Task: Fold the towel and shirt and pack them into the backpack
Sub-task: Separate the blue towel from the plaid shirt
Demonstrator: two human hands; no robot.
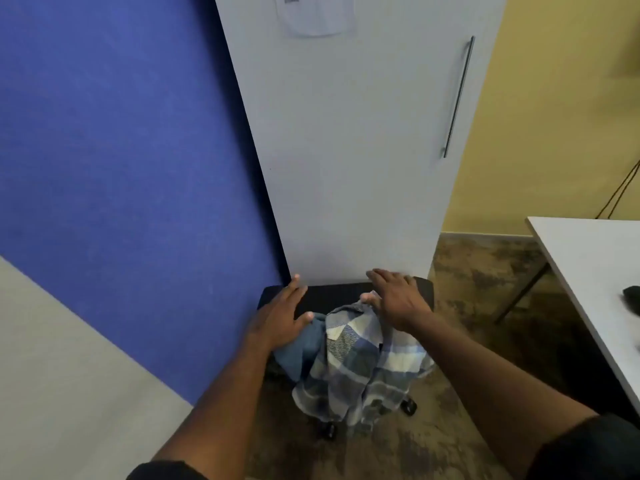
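Note:
A blue-and-white plaid shirt [360,368] lies crumpled on a black chair seat [332,294] and hangs over its front edge. A plain blue towel [299,351] sits bunched at the shirt's left side. My left hand [280,317] reaches out with straight fingers above the seat's left part, its thumb near the towel. My right hand [394,297] is spread flat over the shirt's top right, its thumb close to the collar. Neither hand grips any cloth. No backpack is in view.
A white cabinet door [349,150] with a long bar handle stands right behind the chair. A blue partition [121,168] is on the left, a white table [595,268] with a dark object on the right. The chair's casters [408,407] rest on mottled brown carpet.

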